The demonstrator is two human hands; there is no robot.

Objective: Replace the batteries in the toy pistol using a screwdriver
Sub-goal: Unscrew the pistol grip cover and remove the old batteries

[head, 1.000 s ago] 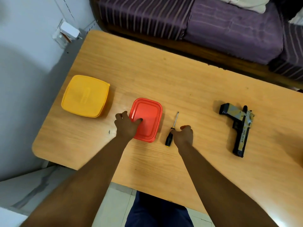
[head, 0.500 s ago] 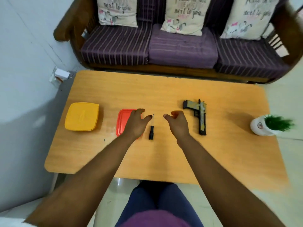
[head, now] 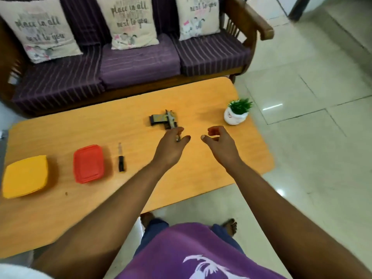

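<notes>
Your left hand reaches over the barrel end of the toy pistol, its grip open with fingers loosely spread; whether they touch the barrel I cannot tell. Your right hand hovers just right of the pistol, relaxed and holding nothing. The pistol lies flat on the table, with the screwdriver well to its left. Close your fingers around the body rather than the thin barrel tip, lift it level, and turn it so the battery cover screw probably faces you before fetching the screwdriver.
</notes>
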